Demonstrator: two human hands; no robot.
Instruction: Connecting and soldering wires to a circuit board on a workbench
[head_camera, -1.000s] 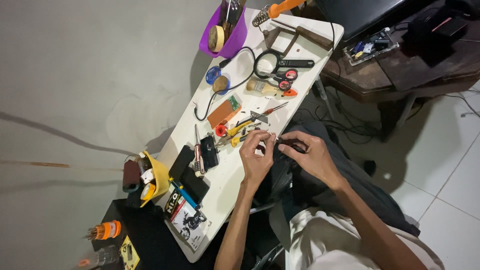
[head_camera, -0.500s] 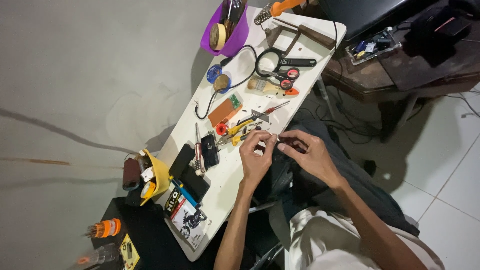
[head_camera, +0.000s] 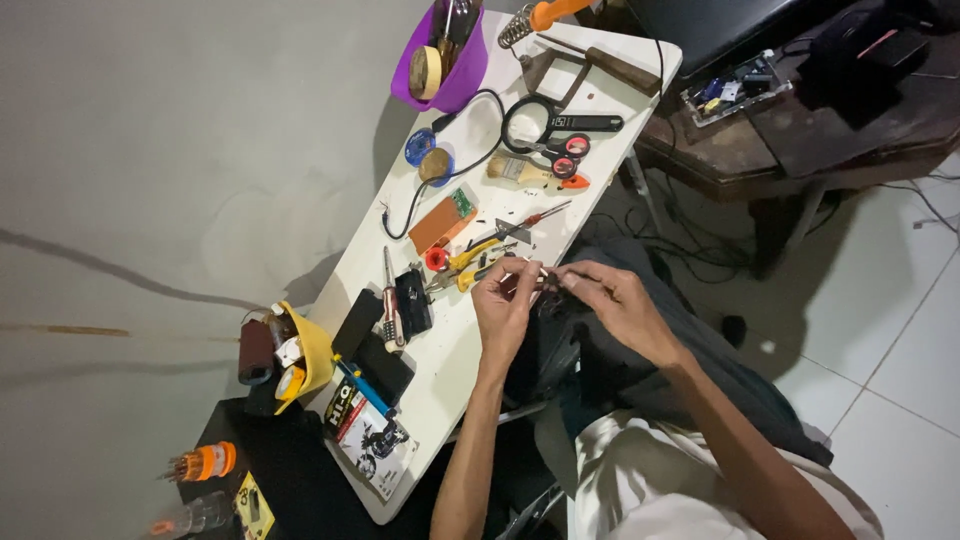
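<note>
Little changed over last second: small part (head_camera: 545, 278) kept pinched between left hand (head_camera: 505, 305) and right hand (head_camera: 612, 303) at table (head_camera: 450, 350) edge; fiddling unfinished.

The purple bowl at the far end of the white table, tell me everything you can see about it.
The purple bowl looks like glossy plastic, round and deep, standing upright at the far left corner of the white table. It holds a roll of tan tape leaning on edge against its inner wall, plus some thin metal tools standing up, too small to identify. A black cable runs across the table just beside its base. Both hands are well away from it.
</note>
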